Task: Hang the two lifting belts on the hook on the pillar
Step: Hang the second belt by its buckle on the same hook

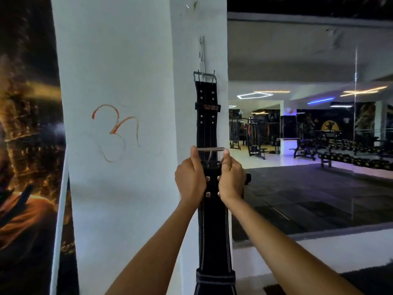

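Fingers (194,155) of the left hand (190,180) and of the right hand (230,179) are curled tight around the top of the second lifting belt (213,226), one hand on each edge, thumbs pointing up beside its metal buckle (211,149)

Largest in view is the white pillar (119,81), which fills the middle. Its broad left face bears an orange hand-drawn mark (116,130) that looks like an Om sign; no other writing on it can be read. To the left hangs a dark poster (25,135) with glowing orange figures, too blurred to read. To the right, a wall mirror (308,135) shows a gym floor with machines and racks, and a round yellow emblem (329,126) whose lettering is too small to make out

On the pillar's narrow right face a thin metal hook (202,54) carries the first lifting belt (207,116), black with white stitching and rivets, hanging straight down by its buckle frame. The held belt stands upright against the same face, its buckle overlapping the lower part of the hung belt, well below the hook

Both forearms reach up from the bottom edge, nearly parallel, wrists bent slightly inward toward the belt
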